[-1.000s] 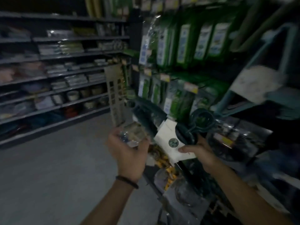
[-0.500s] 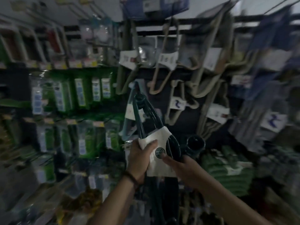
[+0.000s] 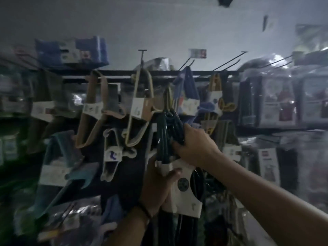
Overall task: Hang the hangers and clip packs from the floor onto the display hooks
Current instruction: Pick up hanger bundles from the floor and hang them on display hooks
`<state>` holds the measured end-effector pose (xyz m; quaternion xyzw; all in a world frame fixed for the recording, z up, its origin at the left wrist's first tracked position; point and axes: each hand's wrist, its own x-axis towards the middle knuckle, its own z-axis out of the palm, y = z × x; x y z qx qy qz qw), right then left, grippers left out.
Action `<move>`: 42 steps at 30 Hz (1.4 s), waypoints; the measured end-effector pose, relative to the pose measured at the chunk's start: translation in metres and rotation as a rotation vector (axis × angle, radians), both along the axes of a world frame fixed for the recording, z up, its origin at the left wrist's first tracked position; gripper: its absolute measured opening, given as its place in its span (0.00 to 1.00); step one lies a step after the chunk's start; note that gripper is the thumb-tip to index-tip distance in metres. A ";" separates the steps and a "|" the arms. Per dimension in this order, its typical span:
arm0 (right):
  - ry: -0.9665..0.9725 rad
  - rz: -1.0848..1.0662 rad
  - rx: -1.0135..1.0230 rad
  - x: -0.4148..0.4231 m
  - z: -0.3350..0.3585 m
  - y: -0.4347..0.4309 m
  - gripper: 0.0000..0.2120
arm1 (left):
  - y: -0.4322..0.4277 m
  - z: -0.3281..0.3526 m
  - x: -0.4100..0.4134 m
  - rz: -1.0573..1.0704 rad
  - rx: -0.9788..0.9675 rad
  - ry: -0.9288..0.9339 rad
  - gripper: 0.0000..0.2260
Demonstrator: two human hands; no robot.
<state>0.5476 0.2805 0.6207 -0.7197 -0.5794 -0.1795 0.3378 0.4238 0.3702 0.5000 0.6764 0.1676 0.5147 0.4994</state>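
Your left hand [image 3: 155,188] curls round the white card sleeve [image 3: 188,201] banding the glossy dark-teal plastic hangers [image 3: 164,134], and your right hand [image 3: 193,146] grips their smooth curved necks higher up. The bundle is raised against the display, its rounded tops beside slim cream hangers [image 3: 140,96], below thin black wire hooks [image 3: 229,63]; whether it's hooked is unclear.

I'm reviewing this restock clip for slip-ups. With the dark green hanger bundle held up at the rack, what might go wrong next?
The hook ends of the dark green hanger bundle sit among cream hangers, so they may snag or knock one off. The left hand grips mainly the white paper sleeve, which might slip or tear. Only the right hand holds the hangers themselves.
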 end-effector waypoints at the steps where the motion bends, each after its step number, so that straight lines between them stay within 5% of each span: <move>1: -0.003 -0.009 0.039 0.018 0.005 -0.001 0.16 | -0.002 0.005 0.019 -0.046 -0.007 0.007 0.27; 4: 0.004 -0.047 0.122 0.084 0.017 -0.011 0.12 | -0.013 0.028 0.084 -0.159 -0.022 0.018 0.27; 6: -0.025 -0.050 0.140 0.127 0.024 -0.015 0.09 | -0.019 0.049 0.126 -0.151 0.036 0.039 0.17; 12: 0.016 -0.062 0.171 0.206 0.038 -0.012 0.08 | -0.019 0.097 0.209 -0.240 0.007 -0.028 0.26; 16: 0.056 -0.044 0.172 0.247 0.047 -0.002 0.09 | -0.004 0.112 0.243 -0.191 0.122 -0.041 0.12; 22: -0.033 -0.149 0.194 0.284 0.081 0.020 0.08 | 0.037 0.140 0.275 -0.034 0.072 0.106 0.22; 33: -0.146 -0.303 0.165 0.378 0.168 0.041 0.11 | 0.138 0.215 0.275 0.347 0.752 0.191 0.09; 42: -0.187 -0.378 0.438 0.430 0.214 0.102 0.15 | 0.147 0.282 0.298 0.083 0.877 0.498 0.10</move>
